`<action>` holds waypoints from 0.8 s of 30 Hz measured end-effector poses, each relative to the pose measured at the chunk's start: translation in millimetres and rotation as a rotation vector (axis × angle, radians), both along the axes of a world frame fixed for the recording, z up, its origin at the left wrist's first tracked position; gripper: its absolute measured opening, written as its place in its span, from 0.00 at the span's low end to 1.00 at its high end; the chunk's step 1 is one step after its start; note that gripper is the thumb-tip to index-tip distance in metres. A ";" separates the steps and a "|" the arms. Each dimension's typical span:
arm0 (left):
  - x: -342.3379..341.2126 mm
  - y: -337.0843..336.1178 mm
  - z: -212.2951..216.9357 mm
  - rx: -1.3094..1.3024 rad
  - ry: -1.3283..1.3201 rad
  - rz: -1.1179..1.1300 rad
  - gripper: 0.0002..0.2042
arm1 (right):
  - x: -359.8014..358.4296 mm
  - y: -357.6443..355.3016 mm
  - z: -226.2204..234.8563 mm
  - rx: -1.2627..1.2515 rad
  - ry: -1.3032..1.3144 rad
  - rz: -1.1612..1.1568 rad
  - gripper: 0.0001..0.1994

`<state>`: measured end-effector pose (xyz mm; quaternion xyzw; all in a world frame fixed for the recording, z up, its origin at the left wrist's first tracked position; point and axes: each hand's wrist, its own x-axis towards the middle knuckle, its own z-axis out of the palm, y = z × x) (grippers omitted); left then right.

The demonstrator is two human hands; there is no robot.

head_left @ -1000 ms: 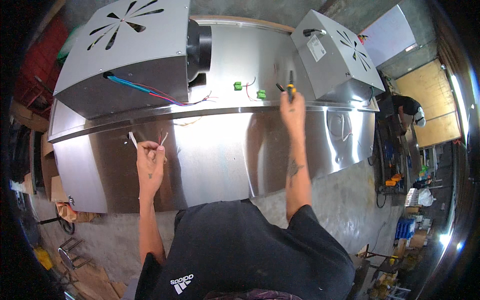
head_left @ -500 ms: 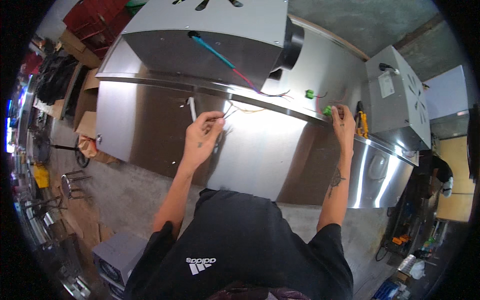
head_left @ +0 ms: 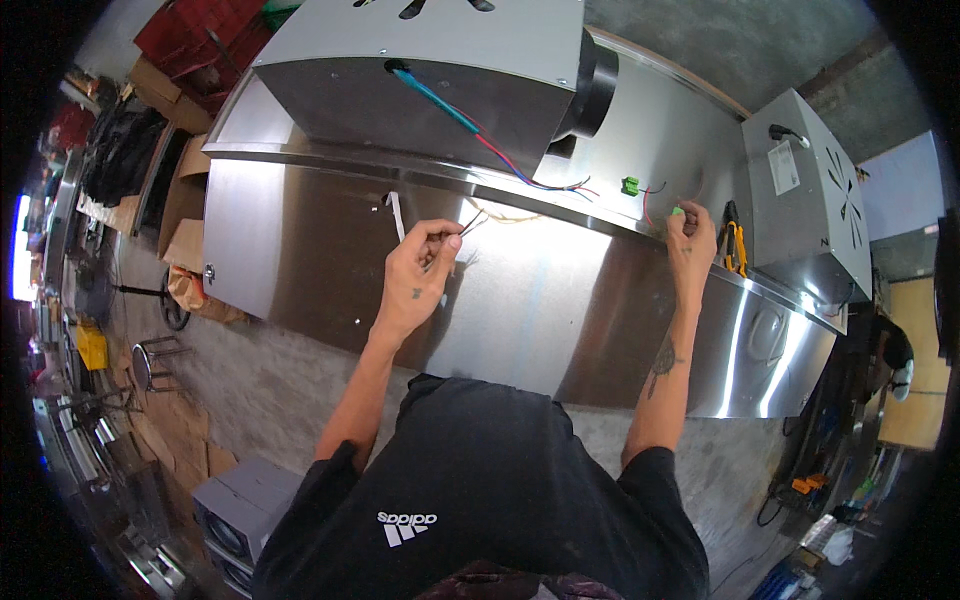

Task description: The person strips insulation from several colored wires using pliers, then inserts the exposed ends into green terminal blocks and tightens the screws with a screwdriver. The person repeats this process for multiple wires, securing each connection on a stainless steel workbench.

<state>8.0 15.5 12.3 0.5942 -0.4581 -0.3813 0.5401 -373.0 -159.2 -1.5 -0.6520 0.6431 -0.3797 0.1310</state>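
Note:
Thumb and fingers of my left hand [head_left: 415,280] are pinched on a thin dark wire [head_left: 472,221], whose end sticks out to the right over the steel surface. Pale yellowish wires [head_left: 515,217] lie just beyond it. My right hand [head_left: 692,245] grips a small green connector [head_left: 677,211], mostly hidden by the fingertips. A second green connector [head_left: 630,186] with short red and dark wires rests on the steel to its left. From a hole in the grey metal box, a teal-sleeved cable [head_left: 437,100] runs out to bare-ended red and blue wires [head_left: 540,184].
The large grey box [head_left: 420,110] stands at the back of the steel bench [head_left: 500,320]. Yellow-handled pliers [head_left: 735,245] lie right of my right hand, beside another grey box [head_left: 800,190]. A white strip [head_left: 396,215] is left of my left hand. A stool [head_left: 155,362] stands on the floor.
The green connector by my right hand is now mostly covered by its fingers. My left hand still pinches the dark wire and has shifted slightly to the right with the whole view.

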 end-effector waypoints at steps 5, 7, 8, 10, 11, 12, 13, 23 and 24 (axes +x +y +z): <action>2.6 -1.2 -2.3 -0.002 0.044 -0.021 0.14 | 58.2 56.0 7.9 0.179 -1.158 0.211 0.13; 2.8 0.1 -5.5 -0.003 0.070 -0.018 0.15 | 98.0 78.2 22.1 0.349 -1.383 0.337 0.12; 1.0 -1.1 -6.8 -0.007 0.087 -0.026 0.15 | 109.6 86.9 14.0 0.436 -1.470 0.395 0.11; -0.9 -1.4 -2.0 0.031 0.090 -0.047 0.14 | 134.9 99.9 5.1 0.583 -1.345 0.443 0.10; -1.5 -1.3 -0.4 0.051 0.090 -0.057 0.14 | 148.4 105.7 4.4 0.634 -1.131 0.426 0.10; -1.2 -0.5 -1.9 0.054 0.077 -0.056 0.14 | 162.5 112.6 9.7 0.620 -1.036 0.435 0.11; -1.3 -0.8 -4.2 0.054 0.062 -0.055 0.14 | 173.2 117.5 15.7 0.602 -0.942 0.443 0.12; -0.7 2.2 -4.4 0.057 0.046 -0.079 0.13 | 203.2 116.2 12.0 0.714 -1.211 0.586 0.11; 0.4 2.7 -3.3 0.060 0.073 -0.084 0.14 | 205.0 117.1 12.8 0.721 -1.225 0.564 0.11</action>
